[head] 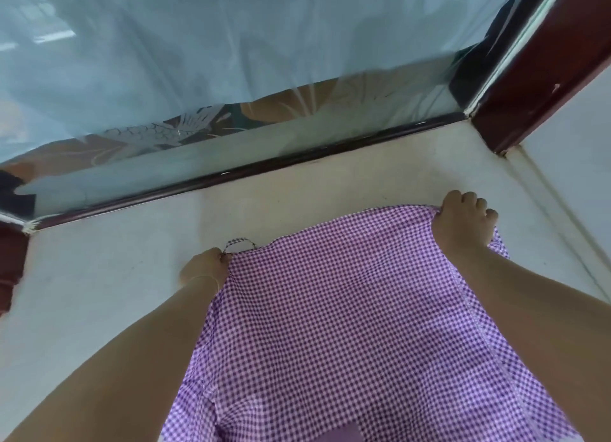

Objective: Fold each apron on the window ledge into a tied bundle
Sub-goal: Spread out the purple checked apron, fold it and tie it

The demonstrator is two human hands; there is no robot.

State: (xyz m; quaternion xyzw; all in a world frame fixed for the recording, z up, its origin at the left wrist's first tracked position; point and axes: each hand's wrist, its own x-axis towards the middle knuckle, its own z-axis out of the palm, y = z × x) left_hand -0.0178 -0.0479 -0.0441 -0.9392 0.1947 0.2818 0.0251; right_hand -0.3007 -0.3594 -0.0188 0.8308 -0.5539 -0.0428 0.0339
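Purple checked apron [347, 309] lies spread on the window ledge [115, 276]. The left hand [205, 266] pinches its far left corner, the right hand [463, 223] its far right. Uneven pulling could skew the fold; the strap loop [240, 242] may tangle.

I see a pale window ledge [109, 276] running along the dark window frame [231, 173]. A purple checked apron [347, 309] lies spread flat on it, its cord loop [241, 243] resting on the ledge.
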